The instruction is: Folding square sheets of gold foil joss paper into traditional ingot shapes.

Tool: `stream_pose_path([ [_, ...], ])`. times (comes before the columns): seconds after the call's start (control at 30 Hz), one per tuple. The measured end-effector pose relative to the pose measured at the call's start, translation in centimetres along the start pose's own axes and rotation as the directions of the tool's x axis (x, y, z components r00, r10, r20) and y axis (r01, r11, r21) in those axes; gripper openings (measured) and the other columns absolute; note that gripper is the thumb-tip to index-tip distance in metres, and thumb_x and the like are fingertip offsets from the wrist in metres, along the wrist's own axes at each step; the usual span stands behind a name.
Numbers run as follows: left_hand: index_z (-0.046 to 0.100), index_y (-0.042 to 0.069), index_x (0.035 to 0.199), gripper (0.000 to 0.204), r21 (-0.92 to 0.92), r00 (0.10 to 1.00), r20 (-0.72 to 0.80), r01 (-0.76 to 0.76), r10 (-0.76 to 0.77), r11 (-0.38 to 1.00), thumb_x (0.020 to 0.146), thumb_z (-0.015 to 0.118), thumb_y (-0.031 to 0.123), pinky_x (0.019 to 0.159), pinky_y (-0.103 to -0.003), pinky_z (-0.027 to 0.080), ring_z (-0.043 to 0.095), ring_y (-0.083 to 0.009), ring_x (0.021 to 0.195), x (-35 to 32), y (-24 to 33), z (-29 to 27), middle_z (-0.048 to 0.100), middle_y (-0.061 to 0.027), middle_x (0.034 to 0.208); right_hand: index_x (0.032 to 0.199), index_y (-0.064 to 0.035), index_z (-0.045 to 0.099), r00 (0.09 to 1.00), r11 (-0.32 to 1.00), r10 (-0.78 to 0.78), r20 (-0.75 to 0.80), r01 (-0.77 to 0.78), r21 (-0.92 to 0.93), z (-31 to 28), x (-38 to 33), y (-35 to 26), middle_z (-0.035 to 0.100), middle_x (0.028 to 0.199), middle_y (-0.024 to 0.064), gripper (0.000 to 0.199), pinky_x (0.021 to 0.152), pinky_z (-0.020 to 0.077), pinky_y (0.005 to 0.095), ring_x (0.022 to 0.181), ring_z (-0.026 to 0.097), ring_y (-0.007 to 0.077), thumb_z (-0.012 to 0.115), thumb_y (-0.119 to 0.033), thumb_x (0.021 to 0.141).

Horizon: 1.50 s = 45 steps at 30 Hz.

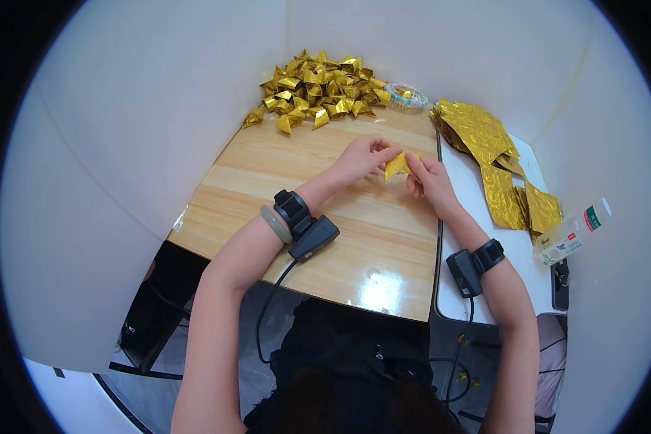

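Observation:
Between my two hands, over the wooden table (pixel 267 173), is a small piece of gold foil paper (pixel 396 167), partly folded. My left hand (pixel 365 157) pinches its left side between thumb and fingers. On the other side my right hand (pixel 430 179) grips the paper, its fingers curled and the thumb on top. The fingers cover part of the folds. A heap of folded gold paper ingots (pixel 315 90) lies at the far end of the table.
A pastel woven basket (pixel 406 97) stands beside the heap. On the white table (pixel 456 289) at right are stacked gold foil sheets (pixel 477 129), more sheets (pixel 503 195) and a clear bottle (pixel 573 231). Cables run from black wrist devices (pixel 315 237). Pale walls enclose the tables.

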State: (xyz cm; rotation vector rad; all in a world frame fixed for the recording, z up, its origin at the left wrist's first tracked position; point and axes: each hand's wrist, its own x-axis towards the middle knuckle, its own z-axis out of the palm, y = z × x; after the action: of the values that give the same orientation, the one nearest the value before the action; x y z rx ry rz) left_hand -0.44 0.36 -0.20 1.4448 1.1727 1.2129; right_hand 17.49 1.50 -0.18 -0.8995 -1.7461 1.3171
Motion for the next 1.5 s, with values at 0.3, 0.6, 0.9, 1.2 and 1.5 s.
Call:
stream_pose_path([
  [0.3,0.061,0.002,0.083,0.018,0.448,0.917,0.151,-0.397,0.370,0.801,0.070,0.068,0.011,0.060,-0.023,0.045,0.055,-0.0097,0.064,-0.1,0.1,0.6,0.060,-0.0043,0.072,0.072,-0.0084,0.058,0.998,0.944,-0.035,-0.047,0.017,-0.329,-0.7,0.2,0.3,0.045,0.047,-0.0038,0.037,0.039,0.0274,0.0183,0.041,0.038,0.0026,0.045,-0.038,0.089],
  [0.6,0.058,0.002,0.086,0.020,0.075,0.990,0.086,-0.123,0.116,0.990,0.072,0.068,0.011,0.060,-0.021,0.045,0.055,-0.0089,0.068,-0.2,-0.6,0.2,0.058,-0.0028,0.077,0.097,-0.0089,0.051,0.983,0.909,0.113,0.146,-0.161,0.383,-0.4,0.1,0.4,0.055,0.069,0.0003,0.038,0.049,0.0397,0.0172,0.055,0.052,0.0056,0.040,-0.044,0.089],
  [0.9,0.055,0.004,0.095,0.025,-0.036,0.949,0.258,-0.180,0.183,0.983,0.075,0.066,0.014,0.060,-0.020,0.043,0.054,-0.0068,0.071,-0.1,-0.7,0.1,0.057,0.0006,0.079,0.093,-0.0086,0.051,0.967,0.913,0.139,0.214,-0.209,0.350,-0.5,0.6,1.0,0.054,0.064,0.0012,0.042,0.044,0.0386,0.0183,0.050,0.051,0.0068,0.036,-0.048,0.090],
  [1.2,0.059,0.010,0.092,0.017,-0.145,0.995,0.094,0.030,-0.016,0.989,0.079,0.063,0.020,0.060,-0.019,0.040,0.051,-0.0032,0.073,-0.4,0.3,-0.3,0.057,0.0047,0.081,0.093,-0.0062,0.054,0.971,0.929,0.185,0.152,-0.223,0.296,-1.0,0.5,0.5,0.054,0.070,0.0003,0.051,0.051,0.0375,0.0182,0.061,0.051,0.0070,0.034,-0.052,0.088],
  [1.5,0.057,0.015,0.094,0.015,-0.285,0.967,0.234,0.163,-0.097,0.944,0.081,0.061,0.022,0.061,-0.017,0.036,0.045,0.0005,0.075,-0.4,0.4,-0.3,0.054,0.0085,0.086,0.105,-0.0075,0.050,0.953,0.728,0.017,0.303,-0.219,0.649,-1.6,0.9,2.0,0.056,0.096,0.0010,0.022,0.068,0.0448,0.0227,0.084,0.054,0.0096,0.043,-0.024,0.091],
])
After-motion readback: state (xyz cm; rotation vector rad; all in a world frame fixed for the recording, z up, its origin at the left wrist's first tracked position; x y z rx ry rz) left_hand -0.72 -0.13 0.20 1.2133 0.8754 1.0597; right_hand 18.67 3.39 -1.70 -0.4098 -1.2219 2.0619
